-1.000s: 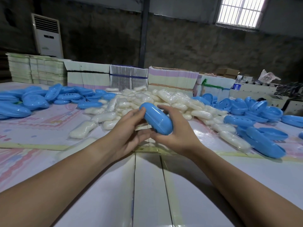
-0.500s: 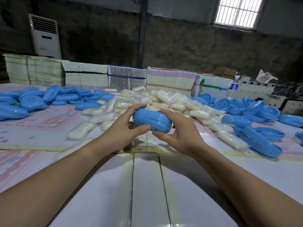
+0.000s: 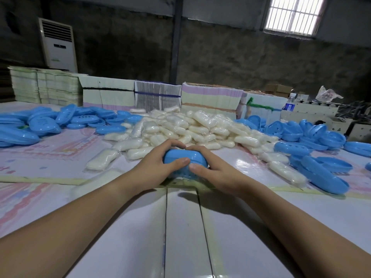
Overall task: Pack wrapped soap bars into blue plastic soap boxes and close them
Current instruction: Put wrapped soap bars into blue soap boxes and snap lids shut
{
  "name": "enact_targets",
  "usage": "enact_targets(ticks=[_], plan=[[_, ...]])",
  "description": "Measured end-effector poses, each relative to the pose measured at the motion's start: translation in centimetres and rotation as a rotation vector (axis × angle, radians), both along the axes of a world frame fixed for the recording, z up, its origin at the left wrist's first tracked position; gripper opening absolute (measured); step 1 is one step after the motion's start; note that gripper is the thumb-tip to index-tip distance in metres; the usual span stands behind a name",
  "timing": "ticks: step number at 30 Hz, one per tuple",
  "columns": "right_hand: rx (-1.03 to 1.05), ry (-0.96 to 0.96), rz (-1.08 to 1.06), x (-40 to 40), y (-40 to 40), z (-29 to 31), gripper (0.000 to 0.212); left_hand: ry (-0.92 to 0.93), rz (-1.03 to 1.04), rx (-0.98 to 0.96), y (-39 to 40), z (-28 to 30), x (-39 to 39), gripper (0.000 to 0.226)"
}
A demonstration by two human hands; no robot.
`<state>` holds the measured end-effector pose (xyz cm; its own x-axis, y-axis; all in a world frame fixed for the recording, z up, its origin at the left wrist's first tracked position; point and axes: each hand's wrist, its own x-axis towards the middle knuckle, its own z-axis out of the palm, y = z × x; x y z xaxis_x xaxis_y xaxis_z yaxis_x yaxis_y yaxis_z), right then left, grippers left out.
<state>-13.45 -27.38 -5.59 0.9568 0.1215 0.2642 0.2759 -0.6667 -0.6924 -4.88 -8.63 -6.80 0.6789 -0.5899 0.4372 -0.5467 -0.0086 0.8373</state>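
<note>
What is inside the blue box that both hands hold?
Nothing inside shows: the blue box looks closed, and the left hand and right hand cover its sides. Whether it holds soap cannot be seen.

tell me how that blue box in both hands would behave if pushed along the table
The box looks like smooth, glossy hard plastic, so it would probably slide easily. Its rounded oval shell may rock or spin rather than track straight. It seems stiff: both hands press it without visible denting.

A blue oval soap box (image 3: 185, 157) sits closed on the desk (image 3: 241, 227), lying flat and gripped from both sides. Behind it a heap of wrapped soap bars (image 3: 186, 127) (pale, in clear film) spreads out, with loose blue box halves (image 3: 313, 141) on either side.
</note>
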Motion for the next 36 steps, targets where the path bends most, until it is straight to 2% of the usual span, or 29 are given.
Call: enact_targets(ticks=[5,8,11,13,16,18,20,24,36], plan=[[0.157,0.011,0.009,0.0,-0.6,0.2,0.044,0.021,-0.012,0.002,-0.3,-0.1,0.2,0.017],[0.241,-0.138,-0.048,0.2,-0.2,0.3,0.024,0.033,-0.095,0.041,-0.1,-0.1,0.2,0.023],[0.241,-0.269,-0.094,0.4,-0.3,0.5,0.019,0.029,-0.182,0.072,-0.1,-0.3,-0.1,0.038],[0.218,-0.248,-0.072,0.5,-0.6,0.5,0.021,-0.019,-0.146,0.066,-0.3,-0.4,-0.3,0.04],[0.273,-0.124,-0.014,0.5,-1.2,0.2,0.042,-0.004,-0.118,0.033,-0.2,-0.4,-0.4,0.038],[0.249,-0.142,0.0,0.5,-1.3,0.2,0.041,0.02,-0.131,0.026,-0.1,-0.4,-0.3,0.037],[0.166,-0.217,-0.014,0.4,-1.1,0.4,0.029,0.017,-0.142,0.044,-0.1,-0.4,-0.2,0.036],[0.096,-0.272,-0.046,0.5,-0.6,0.5,0.022,-0.03,-0.125,0.131,-0.1,-0.5,0.2,0.044],[0.054,-0.256,-0.098,0.6,-1.2,0.5,0.036,-0.201,0.115,0.184,0.6,0.1,1.2,0.039]])
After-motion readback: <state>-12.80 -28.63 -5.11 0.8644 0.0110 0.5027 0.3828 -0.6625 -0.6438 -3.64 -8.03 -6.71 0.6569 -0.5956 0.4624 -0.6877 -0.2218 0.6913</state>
